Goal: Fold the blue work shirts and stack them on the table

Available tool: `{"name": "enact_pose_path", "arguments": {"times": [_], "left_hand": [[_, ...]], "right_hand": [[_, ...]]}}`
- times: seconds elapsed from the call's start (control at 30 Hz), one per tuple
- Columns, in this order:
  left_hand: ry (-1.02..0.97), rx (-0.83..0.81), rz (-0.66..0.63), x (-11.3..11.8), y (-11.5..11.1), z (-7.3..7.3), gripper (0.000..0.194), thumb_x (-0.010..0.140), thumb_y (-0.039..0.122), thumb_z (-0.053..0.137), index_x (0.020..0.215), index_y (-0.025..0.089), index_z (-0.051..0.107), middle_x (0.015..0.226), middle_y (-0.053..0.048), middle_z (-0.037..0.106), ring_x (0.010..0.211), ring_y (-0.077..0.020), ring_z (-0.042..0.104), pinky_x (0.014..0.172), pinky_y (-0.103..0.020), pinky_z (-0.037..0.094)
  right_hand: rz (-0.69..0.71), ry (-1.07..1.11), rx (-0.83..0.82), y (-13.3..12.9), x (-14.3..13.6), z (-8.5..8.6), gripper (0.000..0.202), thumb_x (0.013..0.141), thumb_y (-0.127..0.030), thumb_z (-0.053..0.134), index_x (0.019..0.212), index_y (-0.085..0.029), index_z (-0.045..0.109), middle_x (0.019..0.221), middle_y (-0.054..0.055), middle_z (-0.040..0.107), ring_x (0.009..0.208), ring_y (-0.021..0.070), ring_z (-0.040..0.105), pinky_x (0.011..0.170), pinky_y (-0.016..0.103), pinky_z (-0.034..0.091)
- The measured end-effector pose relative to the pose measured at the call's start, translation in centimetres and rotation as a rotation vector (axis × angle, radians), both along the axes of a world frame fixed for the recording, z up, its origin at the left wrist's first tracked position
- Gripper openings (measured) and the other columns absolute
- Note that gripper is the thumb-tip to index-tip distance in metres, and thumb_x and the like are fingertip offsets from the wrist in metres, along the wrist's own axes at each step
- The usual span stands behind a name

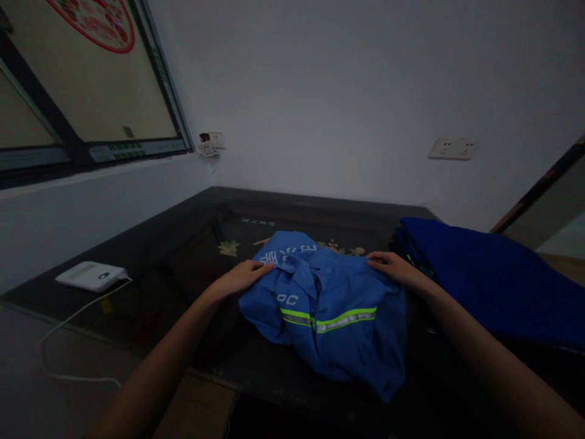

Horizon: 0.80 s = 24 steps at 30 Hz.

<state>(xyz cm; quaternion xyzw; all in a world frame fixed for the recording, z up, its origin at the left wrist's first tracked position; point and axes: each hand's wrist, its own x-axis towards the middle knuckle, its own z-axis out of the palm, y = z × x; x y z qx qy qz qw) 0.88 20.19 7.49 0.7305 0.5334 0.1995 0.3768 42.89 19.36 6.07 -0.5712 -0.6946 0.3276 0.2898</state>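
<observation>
A crumpled blue work jacket (338, 292) with white lettering and a yellow-green and silver reflective stripe lies on the dark glossy table (173, 305). My left hand (244, 274) pinches its upper left part, near the collar. At the upper right edge of the jacket, my right hand (388, 265) has its fingers closed on the cloth. The collar and front opening face up between my hands. My thumbs are mostly hidden.
A stack of darker blue folded cloth (493, 274) sits at the table's right side. On the left lies a white power bank (92, 276) with a white cable (68, 320) hanging over the edge. Behind are a wall with sockets (452, 149) and a window (91, 79).
</observation>
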Motion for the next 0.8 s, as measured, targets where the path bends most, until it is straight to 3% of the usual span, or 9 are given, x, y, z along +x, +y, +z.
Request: {"name": "enact_pose_path", "arguments": {"times": [0.1, 0.2, 0.3, 0.37, 0.47, 0.6, 0.7, 0.8], "left_hand": [[0.086, 0.016, -0.148, 0.7, -0.3, 0.8, 0.04, 0.073, 0.058, 0.058, 0.07, 0.019, 0.067, 0.073, -0.002, 0.069, 0.071, -0.0209, 0.062, 0.063, -0.025, 0.044], [0.097, 0.02, -0.21, 0.8, -0.1, 1.0, 0.034, 0.072, 0.051, 0.059, 0.069, 0.017, 0.063, 0.073, -0.002, 0.066, 0.071, -0.0194, 0.06, 0.063, -0.025, 0.044], [-0.025, 0.066, -0.157, 0.2, 0.2, 2.0, 0.029, 0.075, 0.045, 0.055, 0.079, 0.017, 0.061, 0.082, -0.002, 0.066, 0.076, -0.019, 0.061, 0.068, -0.026, 0.047], [-0.037, 0.152, -0.092, -0.5, 0.6, 3.6, 0.022, 0.076, 0.039, 0.054, 0.082, 0.018, 0.059, 0.081, -0.002, 0.065, 0.077, -0.0185, 0.06, 0.069, -0.027, 0.047], [0.097, 0.344, 0.019, -1.3, 1.7, 7.2, 0.012, 0.077, 0.029, 0.051, 0.081, 0.019, 0.058, 0.078, -0.001, 0.063, 0.078, -0.0191, 0.06, 0.072, -0.028, 0.048], [0.208, 0.524, 0.175, -1.3, 3.5, 13.2, 0.009, 0.077, 0.019, 0.048, 0.08, 0.02, 0.057, 0.079, -0.002, 0.064, 0.083, -0.0217, 0.061, 0.076, -0.029, 0.047], [0.118, 0.574, 0.236, -0.7, 3.8, 17.7, 0.008, 0.074, 0.015, 0.049, 0.077, 0.02, 0.055, 0.071, -0.001, 0.061, 0.077, -0.0205, 0.061, 0.069, -0.026, 0.048], [-0.088, 0.59, 0.272, 0.1, 2.5, 21.9, 0.014, 0.075, 0.014, 0.048, 0.086, 0.017, 0.057, 0.066, 0.001, 0.059, 0.066, -0.0172, 0.059, 0.059, -0.023, 0.047]], "right_hand": [[0.021, -0.028, -0.117, -0.4, 0.6, 0.7, 0.043, 0.069, -0.052, 0.061, 0.086, -0.013, 0.07, 0.084, 0.007, 0.071, 0.076, 0.021, 0.064, 0.072, 0.032, 0.049], [0.035, -0.075, -0.22, -1.2, 1.0, 1.5, 0.041, 0.064, -0.051, 0.064, 0.079, -0.012, 0.07, 0.074, 0.006, 0.069, 0.067, 0.0193, 0.061, 0.064, 0.03, 0.047], [-0.015, -0.065, -0.134, -2.7, 1.0, 3.2, 0.037, 0.063, -0.049, 0.065, 0.076, -0.014, 0.068, 0.071, 0.005, 0.067, 0.067, 0.019, 0.06, 0.064, 0.029, 0.046], [-0.064, -0.033, 0.002, -3.8, 0.8, 5.1, 0.036, 0.065, -0.049, 0.063, 0.077, -0.015, 0.066, 0.074, 0.005, 0.066, 0.071, 0.0192, 0.06, 0.066, 0.029, 0.047], [-0.107, 0.0, 0.205, -5.1, 0.2, 9.4, 0.033, 0.07, -0.048, 0.059, 0.079, -0.016, 0.064, 0.074, 0.004, 0.064, 0.071, 0.0181, 0.058, 0.066, 0.029, 0.046], [-0.142, -0.089, 0.466, -6.0, -1.3, 16.6, 0.021, 0.077, -0.037, 0.055, 0.077, -0.017, 0.061, 0.072, 0.002, 0.06, 0.068, 0.016, 0.055, 0.064, 0.028, 0.044], [-0.23, -0.167, 0.682, -6.9, -2.6, 21.6, 0.014, 0.081, -0.029, 0.055, 0.08, -0.016, 0.061, 0.072, 0.002, 0.06, 0.068, 0.0149, 0.054, 0.063, 0.027, 0.044], [-0.299, -0.18, 0.834, -9.1, -3.5, 25.4, 0.013, 0.084, -0.025, 0.056, 0.084, -0.014, 0.063, 0.073, 0.002, 0.06, 0.066, 0.013, 0.054, 0.062, 0.026, 0.043]]}}
